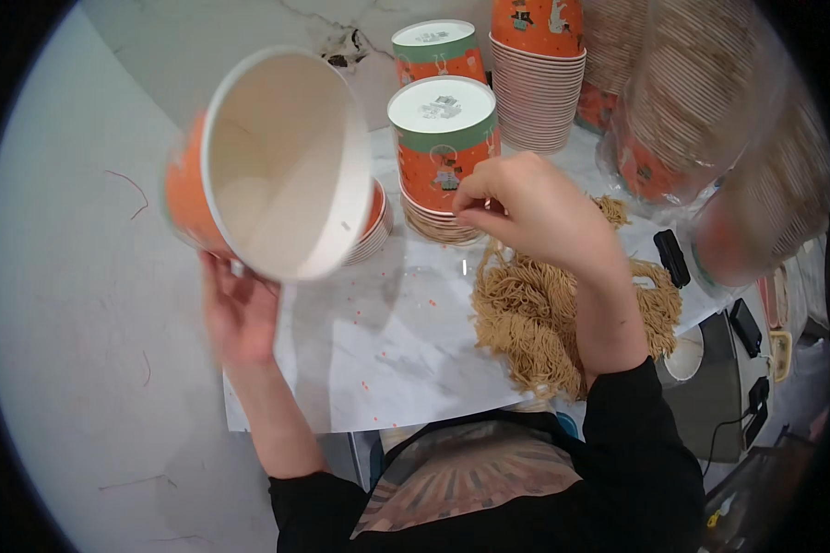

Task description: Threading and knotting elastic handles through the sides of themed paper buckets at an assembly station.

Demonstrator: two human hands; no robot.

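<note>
My left hand [244, 318] holds up a large orange paper bucket [290, 157] by its lower side, on the left above the table. The bucket is tilted so that its pale inside and white rim face me; motion blurs it a little. My right hand [530, 212] hangs above a heap of tan yarn-like strands [526, 313], just right of an upside-down stack of orange and green paper buckets [447, 166]. Its fingers are curled together in a pinch. Whatever lies between the fingertips, if anything, is too small to make out.
Behind stands another upturned bucket [436, 55], beside a tall nested stack [537, 92]. Plastic-wrapped bucket stacks [692, 101] fill the back right. A black object [671, 258] lies near the table's right edge. Small orange bits dot the white tabletop [406, 369].
</note>
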